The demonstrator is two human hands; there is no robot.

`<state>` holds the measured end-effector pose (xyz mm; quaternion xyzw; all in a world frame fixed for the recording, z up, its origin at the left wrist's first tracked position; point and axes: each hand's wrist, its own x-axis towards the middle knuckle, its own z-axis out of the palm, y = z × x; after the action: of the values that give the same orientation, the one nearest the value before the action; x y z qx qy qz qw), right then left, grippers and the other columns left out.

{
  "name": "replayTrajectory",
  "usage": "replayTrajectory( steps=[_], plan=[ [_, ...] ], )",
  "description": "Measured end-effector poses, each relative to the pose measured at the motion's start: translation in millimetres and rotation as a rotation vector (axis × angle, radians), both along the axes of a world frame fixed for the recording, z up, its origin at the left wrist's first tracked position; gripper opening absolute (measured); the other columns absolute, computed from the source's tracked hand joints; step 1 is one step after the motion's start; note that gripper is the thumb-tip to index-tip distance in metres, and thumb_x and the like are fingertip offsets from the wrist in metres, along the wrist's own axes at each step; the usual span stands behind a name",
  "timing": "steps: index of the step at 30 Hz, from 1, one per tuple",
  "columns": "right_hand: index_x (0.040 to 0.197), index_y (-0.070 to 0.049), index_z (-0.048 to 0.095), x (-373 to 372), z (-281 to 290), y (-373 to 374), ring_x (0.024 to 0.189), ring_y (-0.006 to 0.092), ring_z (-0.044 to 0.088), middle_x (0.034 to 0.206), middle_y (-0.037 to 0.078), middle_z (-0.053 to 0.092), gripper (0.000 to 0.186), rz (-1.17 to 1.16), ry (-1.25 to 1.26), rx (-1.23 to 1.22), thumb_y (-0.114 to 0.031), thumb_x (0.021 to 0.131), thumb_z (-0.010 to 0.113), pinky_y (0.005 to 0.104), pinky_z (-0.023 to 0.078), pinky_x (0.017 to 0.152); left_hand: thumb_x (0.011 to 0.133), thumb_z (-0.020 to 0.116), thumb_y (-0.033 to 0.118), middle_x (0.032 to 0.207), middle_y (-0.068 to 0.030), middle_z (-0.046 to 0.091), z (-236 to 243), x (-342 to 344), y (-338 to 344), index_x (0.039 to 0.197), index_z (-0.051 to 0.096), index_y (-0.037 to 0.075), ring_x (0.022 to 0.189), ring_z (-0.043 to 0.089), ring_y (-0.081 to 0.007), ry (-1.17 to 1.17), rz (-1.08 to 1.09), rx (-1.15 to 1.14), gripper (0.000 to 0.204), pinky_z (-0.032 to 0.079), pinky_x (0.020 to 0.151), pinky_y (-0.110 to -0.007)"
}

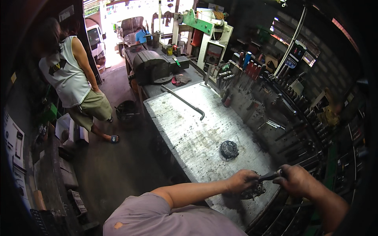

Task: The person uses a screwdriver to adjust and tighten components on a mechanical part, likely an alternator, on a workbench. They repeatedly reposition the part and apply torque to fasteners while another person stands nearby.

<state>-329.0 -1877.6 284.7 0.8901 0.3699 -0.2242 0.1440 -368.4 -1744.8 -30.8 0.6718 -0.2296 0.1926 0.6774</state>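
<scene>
My right hand [296, 180] is closed around one end of a dark hand tool [269, 176], whose exact kind I cannot make out. At the tool's other end my left hand [243, 181] has its fingers closed, just above a dark round metal part [254, 192]. That part sits near the close end of the worktable and is half hidden by the left hand. Farther up the tabletop lies a round, slotted metal housing [228, 150], apart from both hands.
The pale metal worktable [189, 137] bears a long bent bar [185, 103]. A bench vise [151, 67] stands beyond it. Tools hang along the right wall, including several sockets [291, 89]. At left, a person in a sleeveless shirt [65, 74] stands near a black bucket [127, 110].
</scene>
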Motion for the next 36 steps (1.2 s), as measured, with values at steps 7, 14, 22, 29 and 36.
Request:
replayTrajectory(
  steps=[7, 14, 22, 29, 36],
  plan=[
    [0.118, -0.004, 0.075, 12, 5, 5, 0.101, 0.0393, 0.078, 0.094, 0.015, 0.078, 0.032, 0.397, -0.107, 0.208, -0.029, 0.099, 0.081, 0.0497, 0.061, 0.092, 0.102, 0.073, 0.004, 0.109, -0.0171, 0.074, 3, 1, 8, 0.130, 0.075, 0.004, 0.098, 0.074, -0.0351, -0.073, -0.038, 0.000, 0.029, 0.059, 0.087, -0.044],
    [0.132, -0.008, 0.073, 10, 5, -8, 0.124, 0.0337, 0.073, 0.116, 0.017, 0.078, 0.049, 0.576, -0.204, -0.141, -0.038, 0.094, 0.081, 0.0582, 0.036, 0.130, 0.100, 0.075, 0.004, 0.108, -0.0169, 0.074, 0, 0, 7, 0.131, 0.076, 0.006, 0.100, 0.074, -0.0355, -0.058, -0.038, 0.009, 0.030, 0.059, 0.090, -0.045],
    [0.106, 0.002, 0.074, 2, -7, -10, 0.097, 0.0392, 0.078, 0.099, 0.022, 0.078, 0.047, -0.282, 0.202, 0.159, -0.045, 0.108, 0.072, 0.0515, 0.060, 0.084, 0.100, 0.074, 0.003, 0.108, -0.0170, 0.073, -3, 0, 5, 0.129, 0.075, 0.006, 0.100, 0.073, -0.0365, -0.084, 0.031, 0.047, 0.029, 0.059, 0.088, -0.045],
    [0.134, -0.013, 0.069, 13, 4, -9, 0.128, 0.0313, 0.070, 0.121, 0.012, 0.079, 0.047, 1.109, -0.393, 0.015, -0.040, 0.097, 0.075, 0.0613, 0.022, 0.136, 0.100, 0.072, 0.002, 0.108, -0.0171, 0.072, -7, -3, 8, 0.127, 0.075, 0.005, 0.099, 0.073, -0.0379, -0.133, -0.005, 0.066, 0.028, 0.059, 0.087, -0.045],
    [0.116, 0.000, 0.072, -1, -15, -20, 0.100, 0.0393, 0.078, 0.100, 0.021, 0.079, 0.041, -0.325, 0.194, 0.169, -0.040, 0.106, 0.073, 0.0550, 0.059, 0.087, 0.099, 0.073, 0.003, 0.108, -0.0187, 0.072, -14, 1, 3, 0.129, 0.073, 0.003, 0.100, 0.072, -0.0412, -0.172, 0.096, 0.079, 0.030, 0.059, 0.087, -0.047]
  ],
)
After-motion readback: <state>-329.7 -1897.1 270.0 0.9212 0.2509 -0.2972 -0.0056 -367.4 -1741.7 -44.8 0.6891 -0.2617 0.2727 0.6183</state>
